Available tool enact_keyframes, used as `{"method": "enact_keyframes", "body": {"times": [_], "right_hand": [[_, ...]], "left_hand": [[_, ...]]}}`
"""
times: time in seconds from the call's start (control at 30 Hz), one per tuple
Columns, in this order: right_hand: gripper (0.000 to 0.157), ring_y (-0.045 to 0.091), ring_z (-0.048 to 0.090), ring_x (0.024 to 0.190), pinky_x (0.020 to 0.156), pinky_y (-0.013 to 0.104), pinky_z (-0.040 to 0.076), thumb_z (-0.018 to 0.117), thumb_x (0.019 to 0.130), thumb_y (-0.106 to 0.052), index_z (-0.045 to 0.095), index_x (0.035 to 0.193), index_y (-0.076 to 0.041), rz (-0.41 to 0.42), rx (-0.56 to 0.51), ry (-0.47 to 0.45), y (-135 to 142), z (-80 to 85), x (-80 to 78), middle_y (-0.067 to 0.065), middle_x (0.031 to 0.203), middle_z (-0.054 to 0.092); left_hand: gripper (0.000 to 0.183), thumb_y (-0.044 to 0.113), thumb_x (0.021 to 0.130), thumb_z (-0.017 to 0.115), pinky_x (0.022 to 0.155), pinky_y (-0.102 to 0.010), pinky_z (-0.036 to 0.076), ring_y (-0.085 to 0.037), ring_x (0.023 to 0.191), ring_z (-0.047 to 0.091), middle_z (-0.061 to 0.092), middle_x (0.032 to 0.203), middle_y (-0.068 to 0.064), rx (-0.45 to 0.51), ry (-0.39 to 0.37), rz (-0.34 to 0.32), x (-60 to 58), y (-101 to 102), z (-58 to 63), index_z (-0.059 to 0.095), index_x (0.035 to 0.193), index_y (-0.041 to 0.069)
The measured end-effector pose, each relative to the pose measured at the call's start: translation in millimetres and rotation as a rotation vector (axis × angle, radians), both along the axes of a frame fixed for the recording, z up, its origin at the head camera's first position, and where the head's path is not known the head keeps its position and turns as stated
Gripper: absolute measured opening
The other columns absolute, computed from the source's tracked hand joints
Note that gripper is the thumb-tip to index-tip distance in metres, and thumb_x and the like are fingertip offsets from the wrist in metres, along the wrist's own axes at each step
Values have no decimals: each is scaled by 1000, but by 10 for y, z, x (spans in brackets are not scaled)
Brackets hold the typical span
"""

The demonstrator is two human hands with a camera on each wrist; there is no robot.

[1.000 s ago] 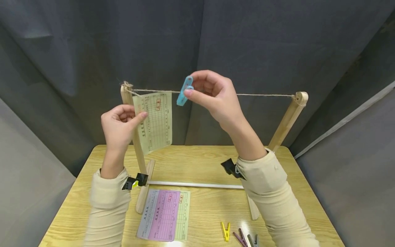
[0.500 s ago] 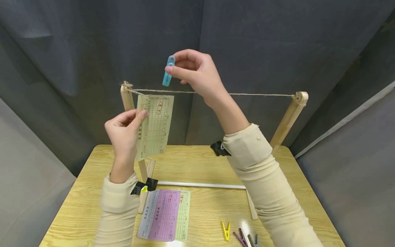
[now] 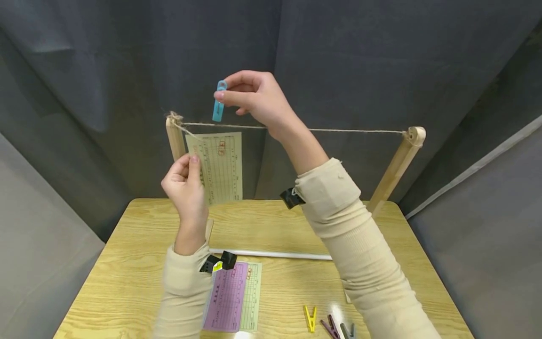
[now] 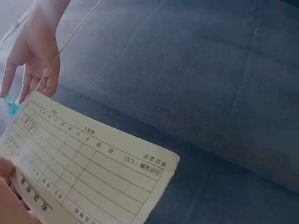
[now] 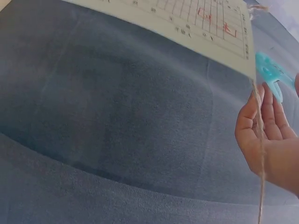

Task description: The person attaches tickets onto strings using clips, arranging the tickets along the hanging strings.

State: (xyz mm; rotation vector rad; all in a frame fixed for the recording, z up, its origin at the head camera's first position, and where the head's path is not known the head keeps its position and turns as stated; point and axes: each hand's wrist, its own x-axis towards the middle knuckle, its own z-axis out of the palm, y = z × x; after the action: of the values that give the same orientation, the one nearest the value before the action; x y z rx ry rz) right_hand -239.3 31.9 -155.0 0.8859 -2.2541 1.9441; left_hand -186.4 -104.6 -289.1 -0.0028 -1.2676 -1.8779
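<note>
My left hand (image 3: 186, 188) pinches the left edge of a pale yellow printed form (image 3: 224, 169) between thumb and fingers. The form hangs by the twine line (image 3: 351, 130), near the left wooden post (image 3: 174, 136); a short loose strand of twine crosses its top left corner. Above the form and line, my right hand (image 3: 262, 99) pinches a light blue clothespin (image 3: 218, 110) by its handle end, the other end pointing down. In the right wrist view the clothespin (image 5: 266, 67) is beside the form's corner, apart from it.
On the wooden table (image 3: 288, 230) lie overlapping purple (image 3: 226, 301) and pale green forms (image 3: 251, 301), partly behind my left sleeve. A yellow clothespin (image 3: 310, 318) and several darker ones (image 3: 331, 326) lie at the front. A white bar (image 3: 271, 254) spans the stand's base; the right post (image 3: 394, 174) holds the line.
My right hand has risen and moved left with the blue clothespin, from line height to above the form. My left hand has shifted right, and the form with it a little.
</note>
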Motion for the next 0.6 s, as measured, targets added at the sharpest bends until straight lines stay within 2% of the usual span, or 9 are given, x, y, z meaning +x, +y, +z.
{"method": "enact_keyframes", "body": {"times": [0.13, 0.27, 0.6], "right_hand": [[15, 19, 62, 83, 65, 28, 45, 67, 81, -10, 63, 94, -3, 2, 7, -2, -38, 3, 0, 4, 86, 67], [14, 21, 60, 83, 66, 30, 46, 68, 80, -10, 63, 91, -3, -5, 13, 2, -58, 5, 1, 4, 84, 66], [6, 20, 53, 74, 64, 29, 44, 71, 77, -7, 65, 79, -5, -40, 5, 32, -93, 11, -24, 3, 78, 62]], "left_hand": [[11, 1, 85, 60, 47, -18, 30, -5, 47, 36, 52, 54, 2, -20, 14, 60, -20, 36, 26, 67, 80, -6], [13, 0, 85, 60, 46, -18, 30, -4, 46, 38, 56, 55, 2, -52, 4, 115, -31, 46, 63, 67, 81, -10], [11, -3, 84, 60, 44, -15, 32, -2, 45, 41, 60, 58, 3, -37, -5, 134, -59, -1, 111, 67, 82, -12]]}}
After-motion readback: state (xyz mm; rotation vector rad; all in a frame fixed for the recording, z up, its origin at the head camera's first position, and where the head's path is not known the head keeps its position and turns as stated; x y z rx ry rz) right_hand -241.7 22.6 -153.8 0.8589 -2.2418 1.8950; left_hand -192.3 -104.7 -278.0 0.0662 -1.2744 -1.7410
